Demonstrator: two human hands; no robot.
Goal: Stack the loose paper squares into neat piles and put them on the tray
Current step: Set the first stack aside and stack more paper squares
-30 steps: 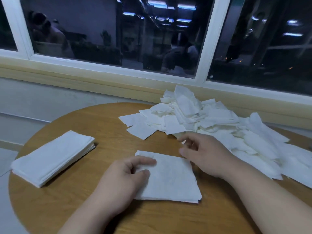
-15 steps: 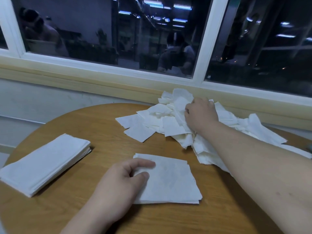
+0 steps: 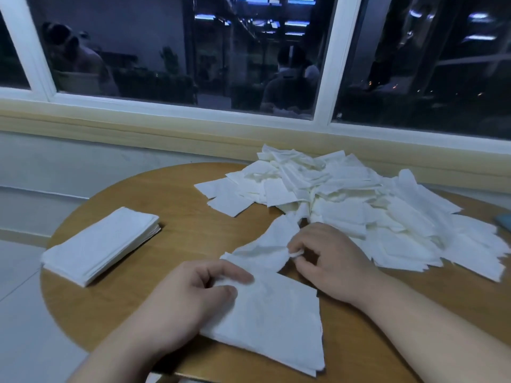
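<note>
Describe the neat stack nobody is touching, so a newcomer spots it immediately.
On the round wooden table below the window, look to its left edge. The neat stack lies there alone, thick and square-edged, unlike the jumbled heap at the right and the thinner pile under the left hand.

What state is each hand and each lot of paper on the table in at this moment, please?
left hand: rests on the near pile, on its left edge.
right hand: pinches one crumpled square by a corner.
crumpled square: partly lifted, over the near pile's far edge.
near pile: stacked, flat on the table.
left pile: neat, untouched, on the table.
loose heap: unsorted, at the table's far side.
</note>
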